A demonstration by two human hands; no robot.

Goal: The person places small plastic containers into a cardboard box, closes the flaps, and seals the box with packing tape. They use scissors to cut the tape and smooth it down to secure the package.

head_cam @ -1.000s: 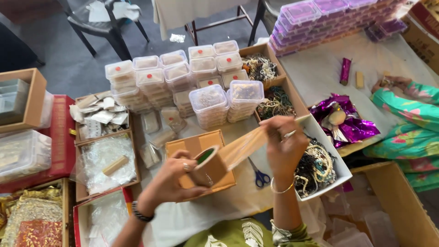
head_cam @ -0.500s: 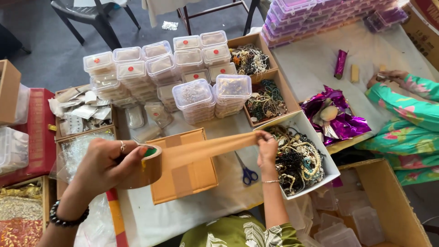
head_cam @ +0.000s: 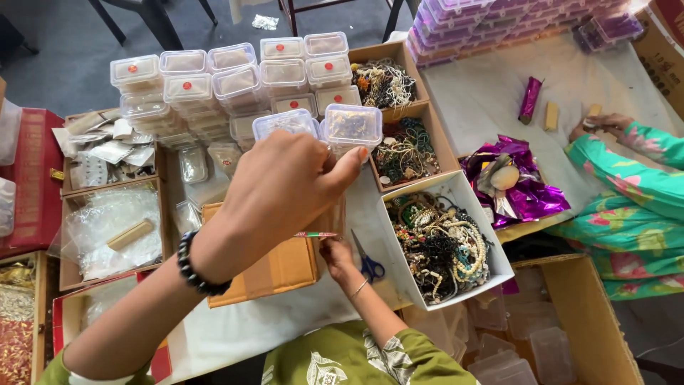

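Observation:
My left hand is raised close to the camera with its fingers curled. It covers the brown tape roll it grips. A short stretch of translucent brown tape runs down from it to my right hand, which pinches the tape's end just right of a flat brown cardboard box. The box lies on the white sheet in front of me, partly hidden by my left wrist. Blue-handled scissors rest right beside my right hand.
Stacks of clear lidded containers stand behind the box. A white tray of tangled jewellery sits to the right, with cardboard compartments of beads behind it. Trays of plastic bags lie left. A person's green sleeve reaches in beside purple foil.
My left hand has swung from the left, up and rightwards over the box, and the long stretched tape has shortened. My right hand has dropped lower, next to the scissors.

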